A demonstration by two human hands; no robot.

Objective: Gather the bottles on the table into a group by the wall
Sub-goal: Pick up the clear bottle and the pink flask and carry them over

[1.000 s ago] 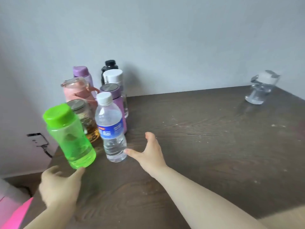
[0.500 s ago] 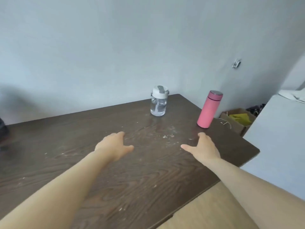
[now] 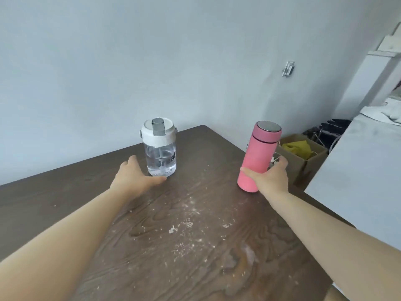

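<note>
Gripping pink flask low on its body, right hand fingers wrapped around it, near table right edge. Left hand fingers spread, touching clear bottle base near wall. Flask likely rigid, smooth, slippery; bottle light, nearly empty. Mid-body hold safest.

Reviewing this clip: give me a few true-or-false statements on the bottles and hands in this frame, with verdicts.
1. The right hand grips the pink flask. True.
2. The clear bottle lies on its side. False: it stands upright on the table.
3. The left hand has lifted the clear bottle. False: it is open beside the base, and the bottle rests on the table.
4. The clear bottle has a white lid. True.
5. The pink flask stands left of the clear bottle. False: it is to the right.
</note>
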